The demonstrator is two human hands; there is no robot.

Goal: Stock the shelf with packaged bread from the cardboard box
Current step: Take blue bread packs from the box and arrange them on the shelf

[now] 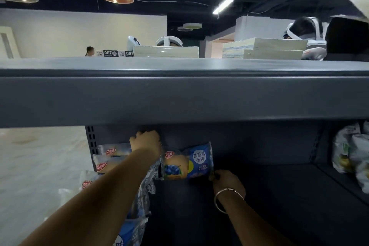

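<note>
Taking the blueberry bread packet (187, 161) as the landmark, farthest to its left a column of clear bread packets with red oval logos (111, 159) is stacked against the perforated grey upright (90, 140) at the end of the dark grey shelf unit (179, 98), beyond which lies pale flooring. Just left of the packet, the left hand (145, 140) reaches up and back under the thick front lip of the upper shelf, its fingers curled; what they close on sits in shadow, so I cannot tell whether that hand holds anything. Below the left forearm, down and to the left of the packet, more blue and clear wrappers (139, 195) hang crumpled, partly hidden by the arm. The blueberry bread packet itself stands upright in the shaded compartment, printed face toward the camera, a bun and blueberries pictured on its left half and a blue panel with Chinese lettering on its right. At its lower right corner the right hand (226, 182) pinches the wrapper edge between thumb and fingertips, a thin metal bangle (227, 198) round the wrist. Far right of the packet, past another slotted upright, pale green and white bags (351, 156) sit in the neighbouring bay. Above the packet, on the unit's top, lie stacks of pale flat boxes (263, 49).
</note>
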